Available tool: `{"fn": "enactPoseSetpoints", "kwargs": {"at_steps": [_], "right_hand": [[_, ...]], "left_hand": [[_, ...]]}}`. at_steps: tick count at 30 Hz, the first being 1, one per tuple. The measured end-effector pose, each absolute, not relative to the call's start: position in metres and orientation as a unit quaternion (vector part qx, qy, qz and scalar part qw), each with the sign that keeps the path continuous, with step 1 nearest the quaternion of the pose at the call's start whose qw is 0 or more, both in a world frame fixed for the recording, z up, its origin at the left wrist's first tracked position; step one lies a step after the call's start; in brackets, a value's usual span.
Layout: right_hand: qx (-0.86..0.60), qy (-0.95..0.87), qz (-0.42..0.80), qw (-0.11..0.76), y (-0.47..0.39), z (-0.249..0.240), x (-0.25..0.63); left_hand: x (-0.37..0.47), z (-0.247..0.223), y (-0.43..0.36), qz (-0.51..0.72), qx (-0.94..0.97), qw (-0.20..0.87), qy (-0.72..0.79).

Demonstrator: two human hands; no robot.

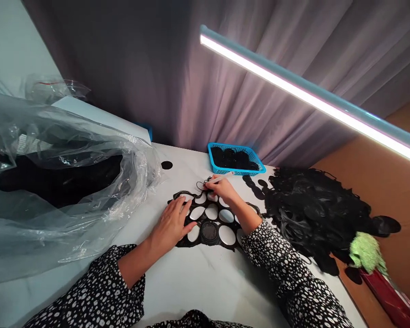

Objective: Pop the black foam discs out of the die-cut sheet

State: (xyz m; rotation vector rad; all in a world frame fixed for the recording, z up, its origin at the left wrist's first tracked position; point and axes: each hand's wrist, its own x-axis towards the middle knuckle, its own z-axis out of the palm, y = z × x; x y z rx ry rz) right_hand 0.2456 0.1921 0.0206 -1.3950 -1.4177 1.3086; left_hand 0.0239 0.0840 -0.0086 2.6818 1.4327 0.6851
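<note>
A black sheet with rows of round holes lies flat on the white table, and the white surface shows through most of the holes. One hole near the front still holds a dark disc. My left hand rests on the sheet's left side, its fingers spread. At the sheet's far edge my right hand grips a slim, pale pen-like tool with a reddish end. Thin black strands curl beside its fingertips. The tip of the tool is hidden by the hand.
A blue basket of black discs stands behind the sheet. A large heap of black cut scraps lies right, near a green cloth. At left is a clear plastic bag with black material. A single black disc lies between. A lamp tube hangs overhead.
</note>
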Motion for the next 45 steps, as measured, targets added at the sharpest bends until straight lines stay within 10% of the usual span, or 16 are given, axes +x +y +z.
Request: {"fn": "enactPoseSetpoints", "kwargs": {"at_steps": [7,16,45], "right_hand": [[-0.403,-0.512,0.679,0.339,0.158,0.017,0.209],[-0.424,-0.723,0.437,0.327,0.156,0.009,0.198],[-0.42,-0.802,0.326,0.274,0.154,0.008,0.198]], "left_hand": [[0.006,-0.001,0.08,0.182,0.864,-0.01,0.469],[0.011,-0.002,0.081,0.138,0.848,-0.033,0.51],[0.01,-0.001,0.08,0.12,0.851,-0.022,0.511]]}}
